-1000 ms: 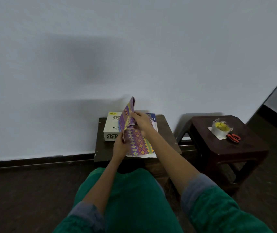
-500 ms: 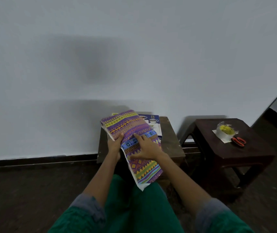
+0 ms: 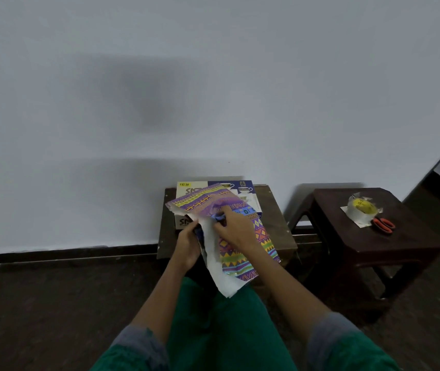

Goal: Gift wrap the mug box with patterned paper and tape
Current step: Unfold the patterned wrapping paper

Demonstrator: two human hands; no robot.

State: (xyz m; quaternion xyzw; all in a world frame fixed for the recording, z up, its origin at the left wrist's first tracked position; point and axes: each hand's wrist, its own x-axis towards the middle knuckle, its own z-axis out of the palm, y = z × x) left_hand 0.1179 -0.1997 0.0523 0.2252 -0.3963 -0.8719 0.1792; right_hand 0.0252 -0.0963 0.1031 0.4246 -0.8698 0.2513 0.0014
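The mug box (image 3: pixel 241 186), white and blue with cup pictures, lies on a small brown stool (image 3: pixel 272 210) against the wall. Folded patterned paper (image 3: pixel 243 253), purple with bright bands and a white underside, lies partly over the box and hangs toward my lap. My left hand (image 3: pixel 188 241) holds the paper's left edge from below. My right hand (image 3: pixel 230 227) pinches a fold of the paper near its middle. A tape roll (image 3: pixel 362 210) sits on a dark stool (image 3: pixel 400 250) to the right.
Orange-handled scissors (image 3: pixel 383 224) lie beside the tape on the dark stool. A white wall stands directly behind both stools. The dark floor spreads left and right of my green-clad legs (image 3: pixel 213 330).
The folded paper went from upright to laid over the box, then began opening. A white underside now shows near my hands, and the box top is more exposed.
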